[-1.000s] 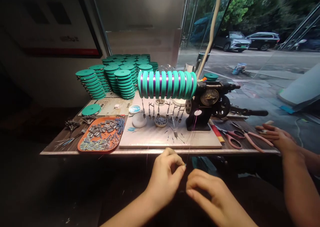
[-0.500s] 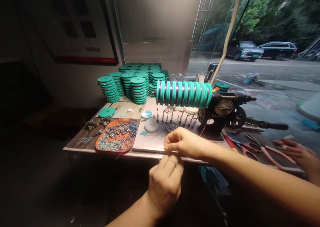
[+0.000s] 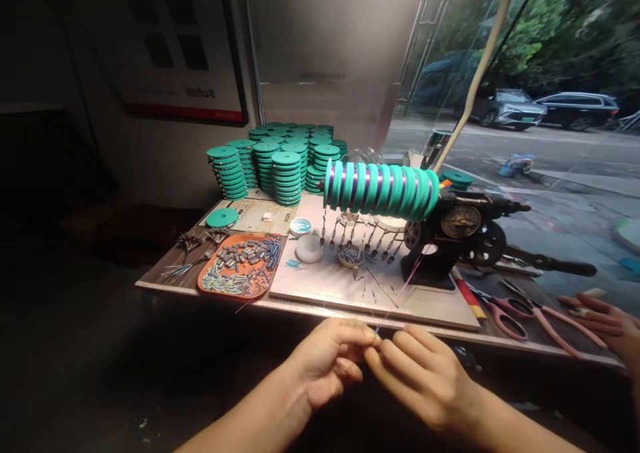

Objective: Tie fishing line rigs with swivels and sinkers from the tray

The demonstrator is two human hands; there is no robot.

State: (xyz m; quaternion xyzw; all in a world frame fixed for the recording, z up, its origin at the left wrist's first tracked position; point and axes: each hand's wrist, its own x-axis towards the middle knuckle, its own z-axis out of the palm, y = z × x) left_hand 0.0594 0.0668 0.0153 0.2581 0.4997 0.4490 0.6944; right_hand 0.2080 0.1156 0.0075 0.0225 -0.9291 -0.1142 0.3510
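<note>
In front of the table edge, my left hand (image 3: pixel 333 356) pinches a thin fishing line (image 3: pixel 384 320) between thumb and forefinger. Its other fingers are curled. My right hand (image 3: pixel 425 370) meets it fingertip to fingertip, closed on the same line; a tiny bluish bit shows at the pinch. Beyond the hands, green foam line spools (image 3: pixel 383 190) with purple line sit in a row on a black hand-cranked winder (image 3: pixel 463 223). Small metal pieces dangle below the spools. A small bowl (image 3: pixel 351 256) of metal parts stands on the pale board (image 3: pixel 320 296), with a thin rod (image 3: pixel 383 288) nearby.
An orange tray (image 3: pixel 205 290) of sinkers and small tubes lies left. Stacked green spools (image 3: pixel 287 180) fill the back. Pink-handled scissors (image 3: pixel 507 320) and pliers (image 3: pixel 565 330) lie right, beside another person's hand (image 3: pixel 607 323). A white dish (image 3: pixel 309 248) sits on the board.
My right hand has come down from above the left to its right side. My left hand has turned and opened out from a fist into a pinch. The view has shifted slightly left.
</note>
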